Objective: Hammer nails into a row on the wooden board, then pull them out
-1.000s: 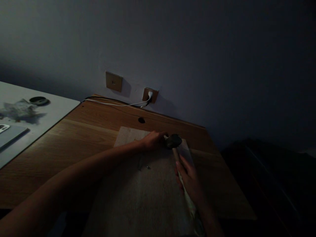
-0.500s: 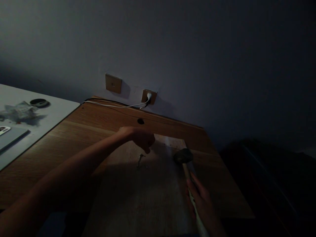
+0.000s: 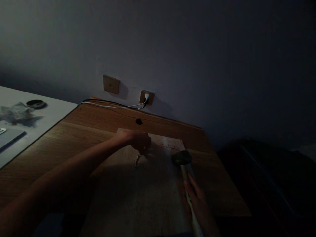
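My right hand [image 3: 197,200] is wrapped round the pale handle of a mallet [image 3: 182,158]. Its dark, blunt head is over the right side of a wooden board [image 3: 153,187]. Over the far part of the board, my left hand [image 3: 141,142] is closed with its fingers curled downward; anything between the fingertips is hidden in shadow. Just on the near side of those fingers lie a few thin metal pieces that look like nails [image 3: 137,160]. Several small dark specks or nails [image 3: 168,145] run along the board's far edge, too dim to tell apart.
The board lies on a brown wooden desk [image 3: 81,128] against a wall. A wall socket [image 3: 147,97] has a white plug and cables trailing left. A white table [image 3: 56,107] adjoins at left, with crumpled plastic [image 3: 19,113] and a round dark item [image 3: 36,104].
My left hand has moved slightly left and lower, its fingertips closer to the nails. The mallet stays in my right hand, and the view has shifted slightly.
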`<state>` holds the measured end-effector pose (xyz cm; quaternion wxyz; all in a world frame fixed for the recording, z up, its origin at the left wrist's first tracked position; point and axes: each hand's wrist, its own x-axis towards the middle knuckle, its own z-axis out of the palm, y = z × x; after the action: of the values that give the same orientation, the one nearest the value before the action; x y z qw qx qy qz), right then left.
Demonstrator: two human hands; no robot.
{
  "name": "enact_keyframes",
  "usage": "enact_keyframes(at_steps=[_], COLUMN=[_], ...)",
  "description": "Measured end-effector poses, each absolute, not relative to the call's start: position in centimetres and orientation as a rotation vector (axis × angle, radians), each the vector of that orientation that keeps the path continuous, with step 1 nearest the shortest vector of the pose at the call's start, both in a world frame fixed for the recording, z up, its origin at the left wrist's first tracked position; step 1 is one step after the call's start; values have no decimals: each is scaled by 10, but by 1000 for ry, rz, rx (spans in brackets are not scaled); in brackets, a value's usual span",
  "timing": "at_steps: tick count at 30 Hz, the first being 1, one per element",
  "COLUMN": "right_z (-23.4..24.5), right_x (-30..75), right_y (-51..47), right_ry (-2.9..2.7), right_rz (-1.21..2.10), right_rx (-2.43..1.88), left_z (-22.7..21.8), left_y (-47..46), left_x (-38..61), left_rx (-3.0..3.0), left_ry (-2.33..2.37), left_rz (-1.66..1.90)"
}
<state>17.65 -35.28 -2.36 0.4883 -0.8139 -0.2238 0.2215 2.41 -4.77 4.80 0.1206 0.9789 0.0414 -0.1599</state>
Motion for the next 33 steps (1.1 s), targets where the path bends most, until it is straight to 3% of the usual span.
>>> enact_keyframes(at_steps=[10,18,24,33], right_z=[-33,-25,-24,-18], right_x=[180,174,171,171], right_y=[-356,-352,-355,-353], right_ry=[-516,-537,-476,-531], right_rz=[553,525,680,565], right_rx=[-1956,-1922,-1928,-1919], left_z=[32,26,23,23], left_y=[-49,-49,-43,-46], left_x=[33,34,34,34], left_rx=[2847,2930,2901,2992], left_ry=[266,228,84,426], left_rz=[89,97,57,-21])
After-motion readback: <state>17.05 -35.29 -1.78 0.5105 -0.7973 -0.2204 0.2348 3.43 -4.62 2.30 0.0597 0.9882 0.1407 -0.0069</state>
